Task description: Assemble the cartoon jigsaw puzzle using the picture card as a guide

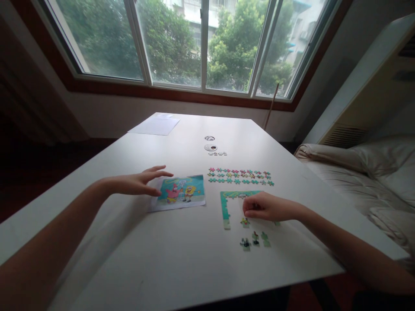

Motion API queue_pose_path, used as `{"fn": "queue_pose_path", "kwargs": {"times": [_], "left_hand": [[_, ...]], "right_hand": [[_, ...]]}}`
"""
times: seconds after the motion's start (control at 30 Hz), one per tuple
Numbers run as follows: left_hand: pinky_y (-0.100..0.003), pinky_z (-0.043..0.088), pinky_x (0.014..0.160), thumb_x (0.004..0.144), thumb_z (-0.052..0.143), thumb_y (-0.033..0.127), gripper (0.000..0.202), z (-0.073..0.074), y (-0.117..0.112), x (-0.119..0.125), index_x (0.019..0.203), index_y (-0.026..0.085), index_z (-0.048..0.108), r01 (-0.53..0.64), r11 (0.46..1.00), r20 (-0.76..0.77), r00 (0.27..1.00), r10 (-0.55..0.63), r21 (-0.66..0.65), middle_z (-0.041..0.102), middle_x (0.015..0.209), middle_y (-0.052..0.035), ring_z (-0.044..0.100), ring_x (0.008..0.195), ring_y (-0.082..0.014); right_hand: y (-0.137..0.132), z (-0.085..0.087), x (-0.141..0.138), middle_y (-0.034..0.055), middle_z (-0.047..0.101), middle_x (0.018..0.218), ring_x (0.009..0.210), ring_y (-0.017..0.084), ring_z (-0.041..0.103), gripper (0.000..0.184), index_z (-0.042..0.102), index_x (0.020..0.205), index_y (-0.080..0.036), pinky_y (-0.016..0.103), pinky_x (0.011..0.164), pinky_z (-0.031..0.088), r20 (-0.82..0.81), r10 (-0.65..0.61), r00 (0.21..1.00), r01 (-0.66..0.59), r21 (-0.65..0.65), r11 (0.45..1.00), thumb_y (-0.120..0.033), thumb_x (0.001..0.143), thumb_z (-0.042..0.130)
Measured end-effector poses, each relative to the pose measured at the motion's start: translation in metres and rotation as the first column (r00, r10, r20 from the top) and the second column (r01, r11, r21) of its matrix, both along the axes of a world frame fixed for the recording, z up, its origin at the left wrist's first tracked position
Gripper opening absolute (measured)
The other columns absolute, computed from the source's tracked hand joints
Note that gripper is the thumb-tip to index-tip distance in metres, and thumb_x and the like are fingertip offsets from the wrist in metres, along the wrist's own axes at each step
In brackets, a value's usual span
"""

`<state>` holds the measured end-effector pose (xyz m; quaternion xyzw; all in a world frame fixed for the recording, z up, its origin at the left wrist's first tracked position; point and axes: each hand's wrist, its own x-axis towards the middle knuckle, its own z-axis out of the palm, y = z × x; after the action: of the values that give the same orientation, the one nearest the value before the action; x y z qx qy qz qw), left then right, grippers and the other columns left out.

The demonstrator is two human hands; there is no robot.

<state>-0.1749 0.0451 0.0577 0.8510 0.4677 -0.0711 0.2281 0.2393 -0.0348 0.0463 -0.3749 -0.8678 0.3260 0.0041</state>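
My left hand (pixel 141 181) is open, fingers spread, over the left edge of a printed picture sheet (pixel 181 192) with pink and yellow cartoon figures. My right hand (pixel 264 206) is closed, with finger and thumb pinched inside a partly built jigsaw puzzle (pixel 225 211) that has a green border. Just below these fingertips lies a small yellow-and-green puzzle piece (pixel 245 222). Whether the fingers grip it or something hidden, I cannot make out. The right part of the border is partly covered by my hand. Nearer to me lie a dark-patterned piece (pixel 245 244), another piece (pixel 256 239) and a pale green piece (pixel 265 239).
Several loose puzzle pieces (pixel 240 176) lie in rows behind the jigsaw. Farther back are small white pieces (pixel 218 153) and two round items, the nearer a disc (pixel 210 147). White paper (pixel 155 126) lies at the table's far left. A sofa (pixel 363 172) stands right of the white table (pixel 181 268).
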Motion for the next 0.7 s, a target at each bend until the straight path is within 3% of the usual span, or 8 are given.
{"fn": "queue_pose_path", "kwargs": {"times": [0.1,0.27,0.7], "left_hand": [[-0.044,0.023,0.106,0.076,0.055,0.054,0.074,-0.0039,-0.0022,0.0031,0.139,0.028,0.03,0.022,0.998,-0.051,0.998,-0.026,-0.064,0.015,0.15,-0.0082,0.017,0.135,-0.0303],[-0.043,0.025,0.105,0.073,0.058,0.051,0.078,-0.0047,-0.0031,0.0067,0.141,0.029,0.025,0.033,0.997,-0.072,0.997,-0.037,-0.063,0.013,0.151,-0.008,0.019,0.135,-0.0307],[-0.044,0.027,0.104,0.074,0.056,0.054,0.081,-0.0101,-0.0031,0.0082,0.142,0.025,0.024,0.011,0.999,-0.065,0.998,-0.013,-0.03,0.015,0.15,-0.0118,0.021,0.133,-0.0329]], "right_hand": [[-0.0006,-0.0016,-0.0008,-0.0026,0.05,0.063,0.056,0.008,0.042,0.017,0.058,0.079,-0.015,0.019,0.052,0.032,-0.015,-0.003,1.0,0.003,-0.02,1.0,-0.031,0.083,0.054],[-0.0005,-0.0044,-0.0007,-0.0026,0.049,0.064,0.056,0.008,0.043,0.023,0.059,0.077,-0.015,0.018,0.05,0.032,-0.039,0.002,0.999,-0.002,-0.006,1.0,-0.038,0.08,0.059],[0.0002,-0.0046,-0.0011,-0.002,0.053,0.066,0.058,0.008,0.044,0.021,0.061,0.08,-0.016,0.019,0.053,0.033,-0.024,0.002,1.0,-0.002,-0.007,1.0,-0.035,0.083,0.055]]}}
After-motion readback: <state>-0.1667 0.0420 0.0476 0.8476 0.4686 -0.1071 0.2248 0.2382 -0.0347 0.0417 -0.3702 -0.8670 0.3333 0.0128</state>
